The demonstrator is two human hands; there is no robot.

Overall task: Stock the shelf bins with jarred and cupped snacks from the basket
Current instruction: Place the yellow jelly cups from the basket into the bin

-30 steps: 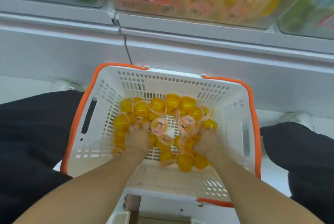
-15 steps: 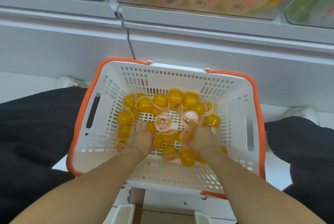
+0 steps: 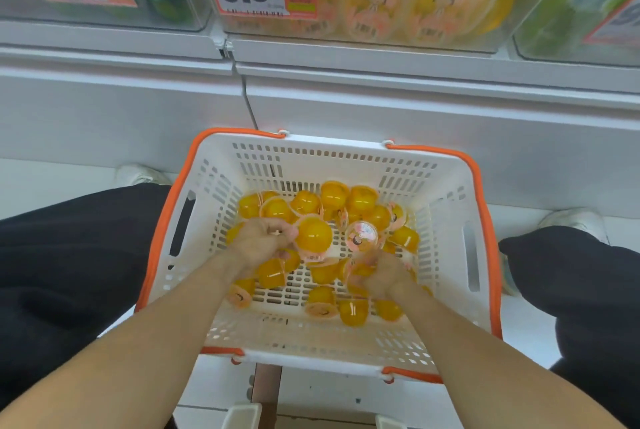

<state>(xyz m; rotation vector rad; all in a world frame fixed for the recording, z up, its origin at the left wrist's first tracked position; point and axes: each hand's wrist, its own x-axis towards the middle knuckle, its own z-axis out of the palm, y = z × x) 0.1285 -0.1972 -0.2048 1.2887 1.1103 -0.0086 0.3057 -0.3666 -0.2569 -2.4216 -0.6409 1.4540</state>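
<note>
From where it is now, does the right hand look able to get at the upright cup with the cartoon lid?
Probably yes. The right hand sits just below the cartoon-lidded cup in the basket, with nothing covering the lid, though its fingers already look curled round other cups.

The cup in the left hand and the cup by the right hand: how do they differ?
The left hand holds its cup with the yellow dome facing the camera, label hidden; the cup above the right hand shows its pink cartoon lid. The first looks solid yellow; the second looks pale and pink. The first is clearly gripped; whether the right hand holds the second is unclear. Both are the same small jelly cups, over the basket.
</note>
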